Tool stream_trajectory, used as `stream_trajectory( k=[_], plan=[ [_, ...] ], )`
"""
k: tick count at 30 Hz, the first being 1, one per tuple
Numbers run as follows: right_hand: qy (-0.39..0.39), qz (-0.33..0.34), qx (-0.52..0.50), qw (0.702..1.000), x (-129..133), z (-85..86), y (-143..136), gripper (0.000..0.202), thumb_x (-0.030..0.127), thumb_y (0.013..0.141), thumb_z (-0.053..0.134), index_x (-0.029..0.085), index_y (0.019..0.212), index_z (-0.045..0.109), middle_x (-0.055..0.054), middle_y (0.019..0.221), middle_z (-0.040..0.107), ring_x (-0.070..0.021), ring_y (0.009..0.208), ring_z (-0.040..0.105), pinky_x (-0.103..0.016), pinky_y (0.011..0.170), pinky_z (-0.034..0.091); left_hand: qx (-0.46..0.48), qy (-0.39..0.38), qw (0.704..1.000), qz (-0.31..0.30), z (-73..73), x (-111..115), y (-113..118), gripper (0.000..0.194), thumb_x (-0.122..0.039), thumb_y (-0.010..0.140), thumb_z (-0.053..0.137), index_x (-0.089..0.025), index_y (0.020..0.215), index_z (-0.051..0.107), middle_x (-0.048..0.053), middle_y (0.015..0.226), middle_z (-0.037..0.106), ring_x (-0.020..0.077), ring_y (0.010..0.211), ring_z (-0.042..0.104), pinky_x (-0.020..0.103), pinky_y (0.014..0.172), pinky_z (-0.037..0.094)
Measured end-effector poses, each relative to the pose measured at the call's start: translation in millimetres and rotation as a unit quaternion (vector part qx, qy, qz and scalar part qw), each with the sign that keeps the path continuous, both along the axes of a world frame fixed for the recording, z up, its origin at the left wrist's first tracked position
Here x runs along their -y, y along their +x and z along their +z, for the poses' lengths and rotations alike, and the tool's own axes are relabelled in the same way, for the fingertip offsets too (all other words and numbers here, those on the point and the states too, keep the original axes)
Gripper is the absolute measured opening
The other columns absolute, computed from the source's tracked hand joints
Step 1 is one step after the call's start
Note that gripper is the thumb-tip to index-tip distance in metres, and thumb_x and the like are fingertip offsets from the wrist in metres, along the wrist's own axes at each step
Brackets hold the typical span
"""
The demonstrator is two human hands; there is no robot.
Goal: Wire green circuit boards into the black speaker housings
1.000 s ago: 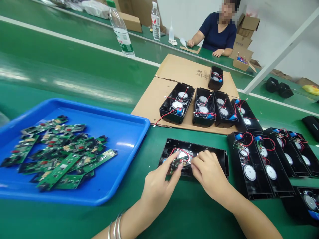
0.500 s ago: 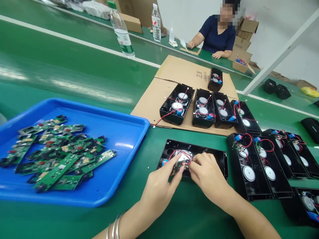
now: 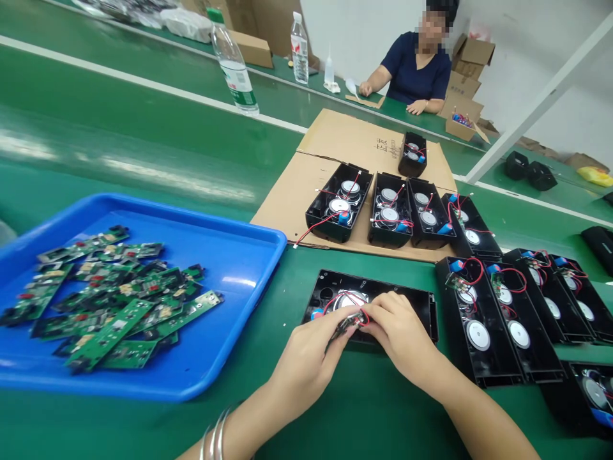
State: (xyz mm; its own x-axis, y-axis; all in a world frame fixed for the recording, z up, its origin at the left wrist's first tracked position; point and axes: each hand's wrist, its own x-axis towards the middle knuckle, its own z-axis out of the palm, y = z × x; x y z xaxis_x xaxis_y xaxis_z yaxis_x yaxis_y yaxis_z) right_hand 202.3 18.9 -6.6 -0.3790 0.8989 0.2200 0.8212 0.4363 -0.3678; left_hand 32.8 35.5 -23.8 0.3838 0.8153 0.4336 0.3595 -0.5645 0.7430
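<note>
Fingers of the bare left hand (image 3: pixel 306 348) were closed on a small, dark-green circuit board (image 3: pixel 343 324), tilted above the near edge of an open black plastic speaker casing (image 3: pixel 354 283). Fingers of the right hand (image 3: pixel 400 326) were pinched together at the board's other end, beside a thin red wire (image 3: pixel 366 317); whether they gripped the wire, its plug or the board's edge could not be told, for the fingertips hid it. The casing lay lengthwise on the green tabletop (image 3: pixel 383 409), a white round speaker magnet (image 3: pixel 345 300) and a small blue cylinder (image 3: pixel 317 314) inside it.

The step in hand looked like joining the wire to the board. Such a move seemed to call for a steady left grip and a short, straight push from the right, with the loose wire clear of the joint; whether the plug was seated did not show.

To the left, a blue plastic tray (image 3: pixel 239 255) held a heap of similar green boards (image 3: pixel 119 300). To the right, other black casings (image 3: pixel 479 313) stood side by side, at least two with boards wired in.
</note>
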Motion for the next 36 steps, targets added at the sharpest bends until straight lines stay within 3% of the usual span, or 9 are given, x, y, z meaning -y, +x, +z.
stream_trajectory(
  k=[6, 13, 16, 19, 23, 26, 30, 33, 36],
  plan=[
    [0.017, -0.022, -0.008, 1.0, 2.9, -3.8, -4.1, 0.004, 0.015, 0.089, 0.055, 0.016, 0.086, 0.059, -0.002, 0.077, 0.057, -0.0162, 0.07, 0.046, -0.029, 0.061, 0.037, 0.045, -0.053, 0.998, -0.007, -0.7, 1.0, -0.7, 0.016, -0.017, 0.088, 0.048, -0.02, 0.097, 0.06, -0.001, 0.077, 0.075, 0.0112, 0.061, 0.071, 0.015, 0.061, 0.054],
    [0.003, -0.051, -0.025, 0.998, 3.8, -4.9, -5.5, 0.007, 0.017, 0.089, 0.055, 0.017, 0.093, 0.06, -0.003, 0.083, 0.06, -0.0176, 0.074, 0.049, -0.031, 0.064, 0.04, 0.023, -0.013, 0.999, 0.021, -2.0, 2.5, -0.5, 0.015, -0.021, 0.088, 0.05, -0.019, 0.095, 0.063, 0.0, 0.078, 0.075, 0.0122, 0.063, 0.071, 0.016, 0.062, 0.055],
    [-0.024, -0.09, -0.049, 0.994, 2.5, -2.6, -3.2, 0.011, 0.019, 0.087, 0.058, 0.018, 0.098, 0.059, -0.005, 0.093, 0.062, -0.0196, 0.085, 0.053, -0.033, 0.072, 0.044, 0.016, -0.008, 0.996, 0.085, -1.6, 6.0, -2.6, 0.017, -0.027, 0.087, 0.051, -0.019, 0.098, 0.062, 0.002, 0.08, 0.076, 0.0142, 0.061, 0.071, 0.019, 0.059, 0.056],
    [-0.039, -0.136, -0.016, 0.99, 0.8, -5.0, -1.7, 0.021, 0.012, 0.086, 0.056, 0.015, 0.106, 0.057, -0.008, 0.092, 0.064, -0.0214, 0.083, 0.054, -0.036, 0.071, 0.047, 0.017, -0.035, 0.985, 0.166, -2.6, 7.6, -4.7, 0.021, -0.034, 0.085, 0.056, -0.018, 0.097, 0.062, 0.003, 0.08, 0.076, 0.0162, 0.059, 0.072, 0.021, 0.055, 0.057],
    [-0.065, -0.15, 0.002, 0.986, -1.1, -10.1, -1.5, 0.037, 0.002, 0.077, 0.06, 0.015, 0.111, 0.057, -0.008, 0.086, 0.064, -0.0222, 0.077, 0.055, -0.037, 0.068, 0.049, 0.035, -0.081, 0.98, 0.177, -4.7, 6.0, -5.1, 0.023, -0.037, 0.082, 0.058, -0.018, 0.094, 0.062, 0.003, 0.079, 0.075, 0.0164, 0.057, 0.072, 0.022, 0.056, 0.059],
    [-0.049, -0.165, -0.089, 0.981, -1.2, -6.9, 0.9, 0.023, 0.003, 0.08, 0.057, 0.018, 0.097, 0.061, -0.004, 0.083, 0.064, -0.0188, 0.079, 0.057, -0.031, 0.069, 0.049, 0.053, -0.094, 0.977, 0.181, -5.4, 5.2, -4.1, 0.023, -0.037, 0.081, 0.059, -0.019, 0.094, 0.062, 0.002, 0.076, 0.075, 0.0166, 0.056, 0.072, 0.023, 0.058, 0.06],
    [0.028, -0.086, -0.144, 0.985, 3.3, 0.7, 3.6, 0.016, 0.008, 0.089, 0.051, 0.018, 0.084, 0.063, -0.002, 0.077, 0.065, -0.0149, 0.071, 0.056, -0.026, 0.065, 0.046, 0.058, -0.114, 0.975, 0.184, -7.2, 7.0, -2.1, 0.023, -0.035, 0.081, 0.059, -0.018, 0.096, 0.062, 0.002, 0.076, 0.074, 0.0164, 0.058, 0.072, 0.022, 0.059, 0.06],
    [0.094, -0.017, -0.068, 0.993, 9.0, 0.9, 1.3, 0.024, 0.012, 0.093, 0.044, 0.016, 0.082, 0.064, -0.003, 0.07, 0.064, -0.0157, 0.063, 0.05, -0.028, 0.059, 0.041, 0.06, -0.102, 0.977, 0.179, -9.9, 9.8, 0.0, 0.025, -0.035, 0.082, 0.059, -0.016, 0.097, 0.062, 0.004, 0.079, 0.073, 0.0167, 0.059, 0.072, 0.022, 0.059, 0.06],
    [0.135, -0.004, -0.002, 0.991, 12.6, -1.1, -2.7, 0.032, 0.012, 0.095, 0.037, 0.014, 0.078, 0.064, -0.004, 0.065, 0.061, -0.0164, 0.061, 0.045, -0.029, 0.057, 0.038, 0.055, -0.084, 0.979, 0.177, -12.0, 12.3, 2.1, 0.023, -0.034, 0.083, 0.058, -0.016, 0.097, 0.061, 0.005, 0.081, 0.074, 0.0171, 0.061, 0.072, 0.023, 0.059, 0.06]
  ],
)
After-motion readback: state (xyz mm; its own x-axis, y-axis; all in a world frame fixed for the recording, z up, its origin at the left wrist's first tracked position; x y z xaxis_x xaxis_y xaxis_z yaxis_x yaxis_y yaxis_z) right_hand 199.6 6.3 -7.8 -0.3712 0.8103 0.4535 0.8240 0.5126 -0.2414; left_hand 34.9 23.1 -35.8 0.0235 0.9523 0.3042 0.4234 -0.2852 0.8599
